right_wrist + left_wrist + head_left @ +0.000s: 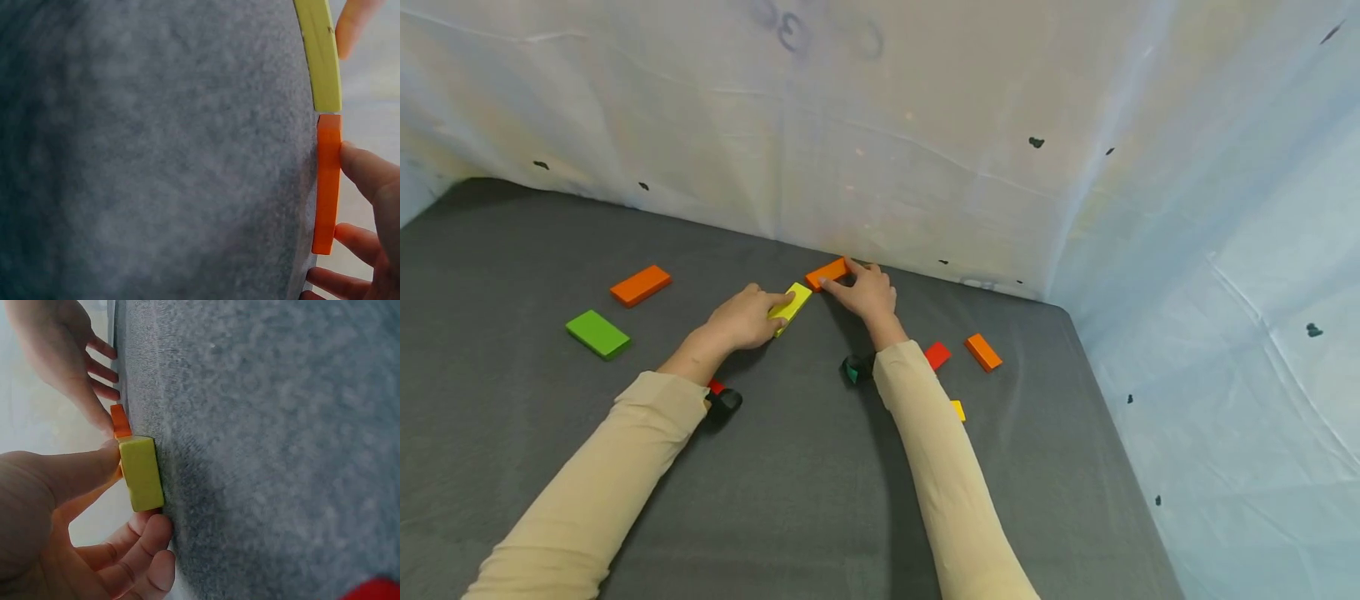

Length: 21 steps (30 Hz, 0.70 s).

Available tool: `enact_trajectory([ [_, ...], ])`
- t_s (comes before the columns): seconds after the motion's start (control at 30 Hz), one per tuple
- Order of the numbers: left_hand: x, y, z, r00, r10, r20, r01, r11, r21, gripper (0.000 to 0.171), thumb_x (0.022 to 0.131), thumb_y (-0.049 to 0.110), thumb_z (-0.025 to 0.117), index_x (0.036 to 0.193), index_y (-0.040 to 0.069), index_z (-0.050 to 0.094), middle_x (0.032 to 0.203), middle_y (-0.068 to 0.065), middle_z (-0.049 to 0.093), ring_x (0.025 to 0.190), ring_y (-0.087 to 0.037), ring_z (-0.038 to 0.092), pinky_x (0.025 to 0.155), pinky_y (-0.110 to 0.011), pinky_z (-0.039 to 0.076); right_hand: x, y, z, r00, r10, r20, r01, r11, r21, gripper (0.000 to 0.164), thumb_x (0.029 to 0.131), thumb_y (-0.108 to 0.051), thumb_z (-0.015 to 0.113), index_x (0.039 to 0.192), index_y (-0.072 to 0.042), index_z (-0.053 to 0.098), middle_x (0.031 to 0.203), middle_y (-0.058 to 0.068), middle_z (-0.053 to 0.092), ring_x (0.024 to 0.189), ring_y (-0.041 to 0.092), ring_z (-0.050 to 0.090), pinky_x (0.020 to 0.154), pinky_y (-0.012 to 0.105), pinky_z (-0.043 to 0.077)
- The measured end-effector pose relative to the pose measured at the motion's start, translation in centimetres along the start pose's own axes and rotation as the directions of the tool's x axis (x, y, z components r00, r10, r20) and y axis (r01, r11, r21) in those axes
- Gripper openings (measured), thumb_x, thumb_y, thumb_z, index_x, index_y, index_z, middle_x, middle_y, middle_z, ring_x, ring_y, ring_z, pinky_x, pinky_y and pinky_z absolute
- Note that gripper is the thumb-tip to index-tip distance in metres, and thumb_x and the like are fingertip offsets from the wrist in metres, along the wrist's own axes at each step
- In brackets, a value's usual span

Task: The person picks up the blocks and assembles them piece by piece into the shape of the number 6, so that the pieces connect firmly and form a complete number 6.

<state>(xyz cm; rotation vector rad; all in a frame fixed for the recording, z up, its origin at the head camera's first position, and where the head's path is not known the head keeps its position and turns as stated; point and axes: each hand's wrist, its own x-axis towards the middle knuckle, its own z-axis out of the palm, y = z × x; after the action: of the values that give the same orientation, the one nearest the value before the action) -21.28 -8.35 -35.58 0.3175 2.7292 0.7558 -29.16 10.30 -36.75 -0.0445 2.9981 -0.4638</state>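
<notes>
My left hand [741, 319] pinches a flat yellow block [797, 300] lying on the dark grey cloth. In the left wrist view, the thumb is on one side of the yellow block [144, 472] and fingers are at the other. My right hand [871, 293] holds an orange block [827, 273] near the table's far edge, thumb and a finger set apart along it. The right wrist view has the orange block [327, 184] nearly end to end with the yellow block [322, 62], a thin gap between them. The two blocks meet at an angle in the head view.
Another orange block [641, 286] and a green block [598, 334] lie to the left. Right of my right forearm are a red block [937, 356], a small orange block [983, 352] and a partly hidden yellow block [958, 410]. A pale sheet [925, 150] hangs behind the table.
</notes>
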Motion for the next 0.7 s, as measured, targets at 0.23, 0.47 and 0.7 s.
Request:
enact_trajectory([
  [0.23, 0.48, 0.02, 0.00, 1.000, -0.001, -0.011, 0.001, 1.000, 0.009, 0.054, 0.100, 0.023, 0.050, 0.150, 0.012, 0.033, 0.134, -0.030, 0.041, 0.110, -0.042, 0.049, 0.075, -0.047, 0.044, 0.20, -0.29, 0.32, 1.000, 0.001, -0.014, 0.000, 1.000, 0.024, 0.070, 0.089, -0.061, 0.054, 0.149, -0.032, 0.035, 0.150, 0.012, 0.036, 0.131, 0.035, 0.038, 0.107, 0.051, 0.030],
  [0.47, 0.87, 0.02, 0.22, 1.000, -0.001, -0.023, 0.001, 1.000, 0.011, 0.053, 0.100, 0.023, 0.050, 0.150, 0.012, 0.033, 0.136, -0.031, 0.040, 0.116, -0.044, 0.048, 0.080, -0.052, 0.044, 0.43, -0.49, 0.68, 0.999, 0.029, -0.027, -0.028, 0.999, 0.040, 0.071, 0.088, -0.062, 0.054, 0.149, -0.032, 0.035, 0.148, 0.012, 0.036, 0.129, 0.033, 0.037, 0.106, 0.050, 0.029],
  [0.7, 0.76, 0.01, 0.13, 0.999, -0.020, -0.026, 0.020, 1.000, 0.009, 0.054, 0.100, 0.023, 0.050, 0.150, 0.012, 0.033, 0.137, -0.030, 0.040, 0.119, -0.043, 0.046, 0.084, -0.054, 0.044, 0.35, -0.79, 0.98, 1.000, 0.017, -0.013, -0.017, 0.999, 0.052, 0.070, 0.090, -0.062, 0.052, 0.150, -0.032, 0.031, 0.150, 0.013, 0.032, 0.131, 0.034, 0.034, 0.107, 0.051, 0.026],
])
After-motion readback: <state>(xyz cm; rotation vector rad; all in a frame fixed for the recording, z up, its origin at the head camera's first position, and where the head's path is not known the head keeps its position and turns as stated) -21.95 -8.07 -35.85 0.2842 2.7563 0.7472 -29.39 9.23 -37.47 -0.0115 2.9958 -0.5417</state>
